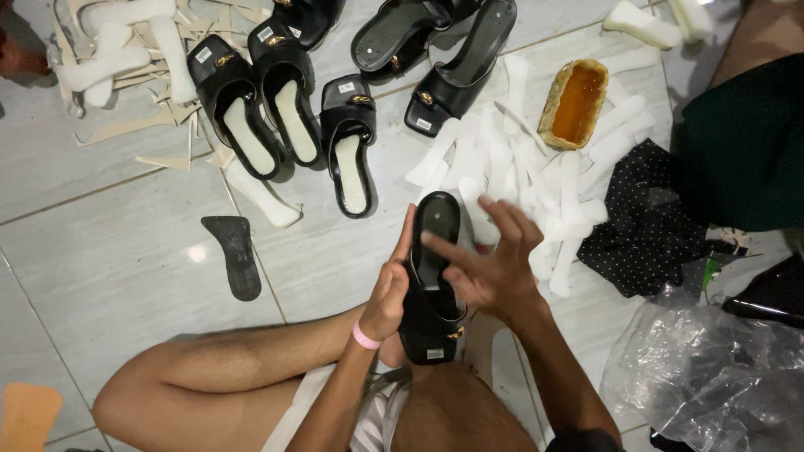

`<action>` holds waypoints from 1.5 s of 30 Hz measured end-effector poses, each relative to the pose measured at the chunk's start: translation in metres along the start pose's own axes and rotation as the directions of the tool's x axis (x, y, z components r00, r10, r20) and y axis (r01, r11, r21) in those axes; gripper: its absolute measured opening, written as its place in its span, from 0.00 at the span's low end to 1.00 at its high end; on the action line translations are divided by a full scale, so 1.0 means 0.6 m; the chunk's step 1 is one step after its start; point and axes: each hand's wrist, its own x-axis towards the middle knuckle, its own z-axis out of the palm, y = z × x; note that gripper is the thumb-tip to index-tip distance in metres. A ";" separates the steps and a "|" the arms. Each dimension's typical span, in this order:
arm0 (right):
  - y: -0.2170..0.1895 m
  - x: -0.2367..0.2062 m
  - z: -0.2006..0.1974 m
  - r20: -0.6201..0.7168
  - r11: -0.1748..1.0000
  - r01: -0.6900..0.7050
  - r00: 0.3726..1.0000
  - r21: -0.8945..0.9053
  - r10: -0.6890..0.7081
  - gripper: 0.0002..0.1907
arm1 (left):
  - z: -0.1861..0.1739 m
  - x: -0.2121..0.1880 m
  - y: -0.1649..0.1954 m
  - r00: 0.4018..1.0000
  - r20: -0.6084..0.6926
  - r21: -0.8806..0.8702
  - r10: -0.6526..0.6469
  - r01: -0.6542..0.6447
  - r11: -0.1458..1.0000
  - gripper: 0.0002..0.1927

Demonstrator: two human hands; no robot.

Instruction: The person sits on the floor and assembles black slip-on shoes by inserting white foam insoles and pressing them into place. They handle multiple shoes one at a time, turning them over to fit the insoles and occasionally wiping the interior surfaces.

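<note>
A black slip-on sandal (434,276) with a small gold buckle rests heel-up over my knee. My left hand (392,289), with a pink band at the wrist, grips its left edge. My right hand (492,264) lies spread over the insole with its fingers pressing on the footbed. Just beyond the sandal's heel lies a heap of white insole pieces (536,180) on the tiled floor.
Several black sandals (285,105) with white insoles lie in a row at the back left, with two more (444,50) behind. A yellow tub of amber glue (574,102), a dotted black cloth (645,222), a clear plastic bag (712,368) and a loose black sole (234,255) surround me.
</note>
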 end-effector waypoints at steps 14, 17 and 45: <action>0.029 0.001 0.005 0.138 0.995 0.081 0.987 0.050 -0.087 0.19 | -0.004 0.002 0.000 0.997 0.039 -0.152 -0.069 0.075 0.986 0.53; 0.034 -0.003 0.003 0.117 0.980 0.158 0.978 0.121 -0.172 0.18 | -0.006 0.003 0.003 0.998 0.017 -0.151 -0.053 0.055 0.987 0.52; 0.039 0.022 0.017 0.033 0.960 0.279 0.960 0.024 -0.279 0.20 | -0.013 0.007 -0.018 0.994 -0.008 -0.294 -0.108 0.101 0.951 0.56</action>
